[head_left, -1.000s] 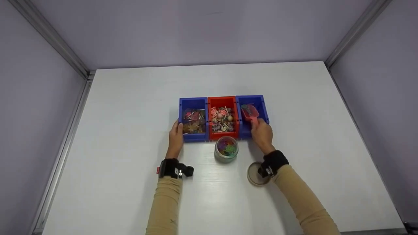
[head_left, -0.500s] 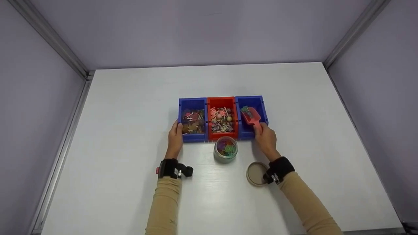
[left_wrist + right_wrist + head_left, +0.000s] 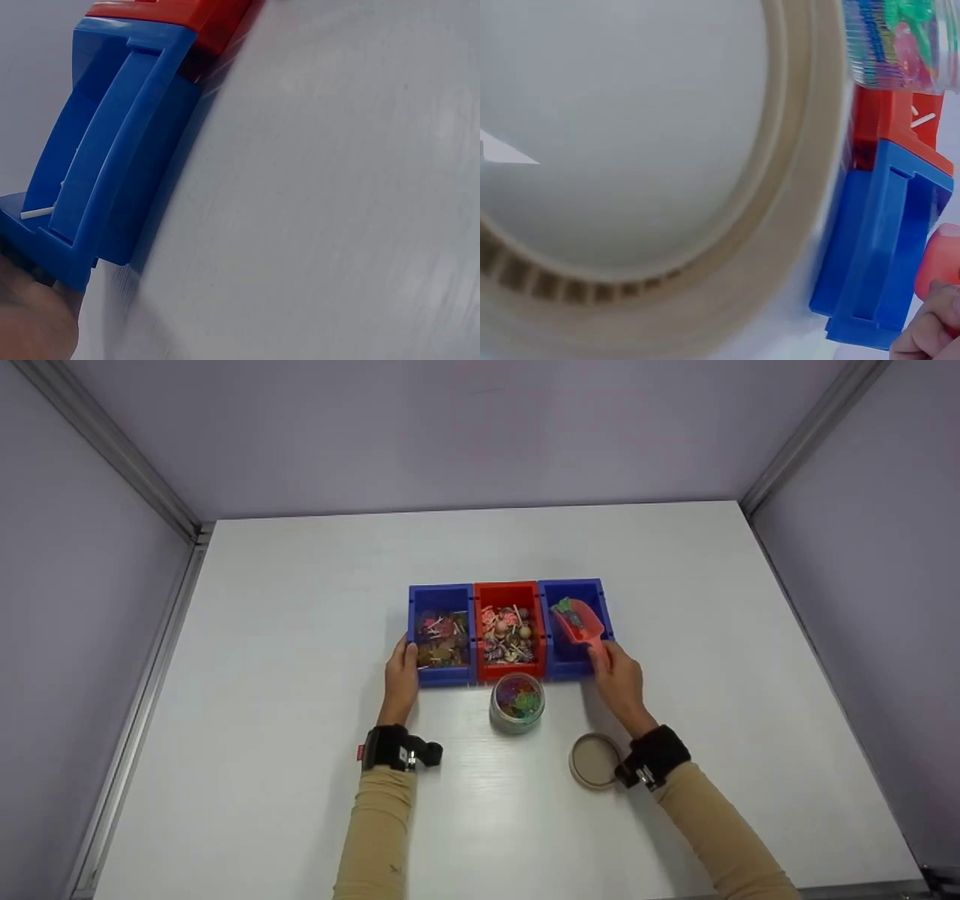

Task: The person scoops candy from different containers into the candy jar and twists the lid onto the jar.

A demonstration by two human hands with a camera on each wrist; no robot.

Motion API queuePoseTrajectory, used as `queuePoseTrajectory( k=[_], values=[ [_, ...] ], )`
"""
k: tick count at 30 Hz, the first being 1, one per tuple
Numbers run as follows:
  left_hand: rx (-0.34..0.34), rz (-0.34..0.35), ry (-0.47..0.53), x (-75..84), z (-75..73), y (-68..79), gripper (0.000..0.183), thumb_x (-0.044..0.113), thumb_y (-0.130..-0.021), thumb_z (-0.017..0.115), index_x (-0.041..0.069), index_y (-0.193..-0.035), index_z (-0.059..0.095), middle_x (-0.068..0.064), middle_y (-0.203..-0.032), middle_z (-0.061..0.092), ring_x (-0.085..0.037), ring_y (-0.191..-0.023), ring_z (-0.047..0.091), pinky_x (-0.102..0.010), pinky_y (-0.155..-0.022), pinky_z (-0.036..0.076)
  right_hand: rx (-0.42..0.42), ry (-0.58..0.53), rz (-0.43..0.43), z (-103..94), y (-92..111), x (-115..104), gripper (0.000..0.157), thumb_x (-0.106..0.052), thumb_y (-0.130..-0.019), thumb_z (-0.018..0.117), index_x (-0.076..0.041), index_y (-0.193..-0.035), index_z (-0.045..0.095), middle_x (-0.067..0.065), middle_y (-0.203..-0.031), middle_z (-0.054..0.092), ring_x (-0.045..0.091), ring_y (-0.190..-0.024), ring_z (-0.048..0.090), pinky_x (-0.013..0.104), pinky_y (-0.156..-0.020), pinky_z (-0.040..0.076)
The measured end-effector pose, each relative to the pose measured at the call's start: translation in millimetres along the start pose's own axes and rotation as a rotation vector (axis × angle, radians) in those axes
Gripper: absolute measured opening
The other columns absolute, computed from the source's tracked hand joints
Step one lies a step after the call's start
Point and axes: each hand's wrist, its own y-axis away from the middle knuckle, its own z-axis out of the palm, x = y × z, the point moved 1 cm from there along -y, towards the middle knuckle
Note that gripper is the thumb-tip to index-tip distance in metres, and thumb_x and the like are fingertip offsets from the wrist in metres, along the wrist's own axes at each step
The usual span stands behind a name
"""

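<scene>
My right hand (image 3: 619, 678) grips the handle of a small pink-red scoop (image 3: 589, 621) over the right blue bin (image 3: 574, 666). Green and dark translucent pieces (image 3: 570, 613) lie in its bowl. My left hand (image 3: 401, 675) holds the outer side of the left blue bin (image 3: 448, 675), thumb by the front corner. In the left wrist view part of that hand (image 3: 34, 319) shows beneath the bin's end. Between the blue bins is a red bin (image 3: 512, 669). An open glass jar (image 3: 516, 721) of colourful pieces stands just in front of it.
Lollipop-like pieces (image 3: 444, 645) fill part of the left bin; small mixed candies (image 3: 510, 637) lie in the red one. A round tan lid (image 3: 595, 763) rests on the white table (image 3: 262, 697) beside my right wrist. Walls enclose the table's back and sides.
My right hand has drawn the scoop slightly right and toward me, its bowl now showing more fully above the right bin. The left hand stays at the left bin.
</scene>
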Motion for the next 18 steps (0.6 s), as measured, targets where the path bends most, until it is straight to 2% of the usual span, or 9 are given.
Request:
queuePoseTrajectory(
  k=[5,9,15,18],
  values=[
    [-0.003,-0.01,0.0,-0.3,-0.3,0.1,0.05,0.023,-0.106,0.035,-0.002,-0.148,0.032,-0.022,-0.154,0.036,-0.035,-0.147,0.03,-0.046,-0.123,0.026,-0.021,-0.134,0.002,-10.0,-1,-3,0.019,-0.008,-0.095,0.059,0.008,-0.103,0.064,0.016,-0.071,0.057,0.003,-0.058,0.043,0.014,-0.052,0.033],
    [0.002,-0.006,-0.007,-0.7,-1.0,0.1,0.049,0.022,-0.105,0.036,-0.003,-0.148,0.033,-0.022,-0.153,0.037,-0.035,-0.146,0.031,-0.045,-0.123,0.026,-0.033,-0.229,-0.038,-17.3,3,-5,0.016,-0.004,-0.095,0.057,0.01,-0.102,0.063,0.012,-0.071,0.055,-0.005,-0.057,0.042,0.009,-0.05,0.035],
    [-0.002,0.005,-0.012,-0.4,-1.7,0.4,0.049,0.022,-0.106,0.035,-0.004,-0.148,0.033,-0.023,-0.152,0.037,-0.035,-0.146,0.031,-0.046,-0.123,0.027,-0.068,-0.189,-0.114,-38.5,12,-32,0.014,0.004,-0.092,0.057,0.015,-0.099,0.062,0.013,-0.067,0.053,-0.004,-0.058,0.038,0.007,-0.052,0.029],
    [0.001,0.006,-0.013,-0.4,-1.6,0.3,0.049,0.022,-0.106,0.035,-0.004,-0.147,0.033,-0.023,-0.152,0.038,-0.035,-0.146,0.032,-0.046,-0.123,0.027,-0.093,-0.175,-0.126,-43.1,14,-32,0.014,0.004,-0.091,0.059,0.015,-0.098,0.063,0.017,-0.067,0.055,-0.004,-0.057,0.037,0.007,-0.052,0.027]
  ],
)
